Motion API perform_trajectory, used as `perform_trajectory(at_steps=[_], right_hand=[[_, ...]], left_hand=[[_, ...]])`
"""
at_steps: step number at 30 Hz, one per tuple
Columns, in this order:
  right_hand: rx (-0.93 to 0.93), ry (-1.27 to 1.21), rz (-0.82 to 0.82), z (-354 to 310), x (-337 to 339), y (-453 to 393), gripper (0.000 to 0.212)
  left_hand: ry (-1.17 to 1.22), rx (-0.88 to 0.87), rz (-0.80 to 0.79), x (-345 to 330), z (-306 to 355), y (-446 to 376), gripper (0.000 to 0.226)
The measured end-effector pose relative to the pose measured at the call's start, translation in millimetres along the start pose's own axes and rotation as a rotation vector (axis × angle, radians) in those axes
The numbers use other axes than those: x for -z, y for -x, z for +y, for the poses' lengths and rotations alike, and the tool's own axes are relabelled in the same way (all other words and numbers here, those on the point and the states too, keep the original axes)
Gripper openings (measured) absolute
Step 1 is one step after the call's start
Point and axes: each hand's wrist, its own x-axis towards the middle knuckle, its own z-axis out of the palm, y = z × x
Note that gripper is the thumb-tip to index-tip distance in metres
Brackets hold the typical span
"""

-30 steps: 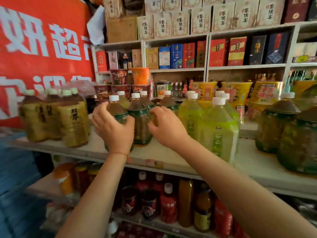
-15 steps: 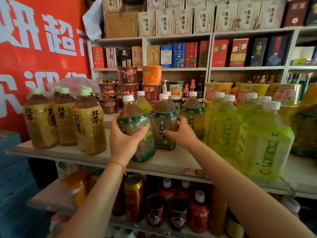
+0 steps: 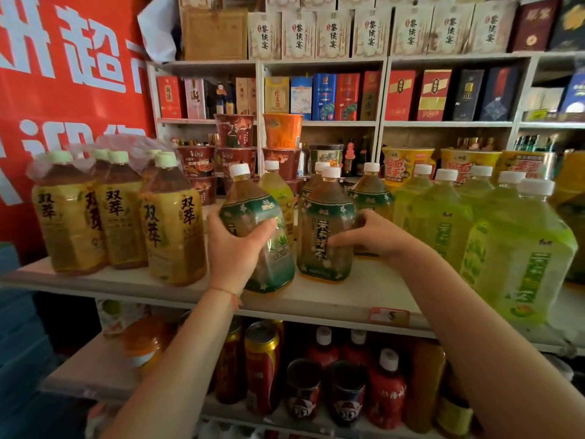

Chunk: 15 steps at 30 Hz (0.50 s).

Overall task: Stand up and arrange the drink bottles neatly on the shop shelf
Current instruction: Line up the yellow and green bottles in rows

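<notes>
At centre frame, the left hand (image 3: 235, 245) grips a tilted green-labelled tea bottle (image 3: 253, 229) on the shelf (image 3: 332, 299). Right hand (image 3: 370, 237) clasps its upright neighbour (image 3: 326, 229). Both hold brownish liquid.

— What sits around the bottle (image 3: 326, 229) under your right hand (image 3: 376, 237)?

— Just to its left, your left hand (image 3: 235, 248) grips a tilted bottle (image 3: 256, 236). Further left stands a wrapped pack (image 3: 123, 210). To its right, a row of bottles (image 3: 493, 236). Behind it, stacked cups (image 3: 234, 153). Cans (image 3: 262, 369) stand on the shelf below it.
</notes>
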Motion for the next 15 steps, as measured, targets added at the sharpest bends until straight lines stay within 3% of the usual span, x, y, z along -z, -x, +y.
perform_trajectory(at_steps=[5,8,12,15], right_hand=[[0.066,-0.145,0.12,-5,-15,1,0.093],[0.139,-0.146,0.251,-8,-34,1,0.102],[0.171,0.017,0.34,-9,-31,4,0.097],[0.191,0.265,0.53,-9,-30,15,0.097]], left_hand=[[-0.311,-0.115,-0.014,-16,-5,5,0.102],[-0.433,-0.174,-0.018,-21,-4,10,0.104],[-0.365,-0.125,-0.163,-3,-4,-5,0.102],[-0.171,-0.024,-0.283,7,4,-16,0.082]])
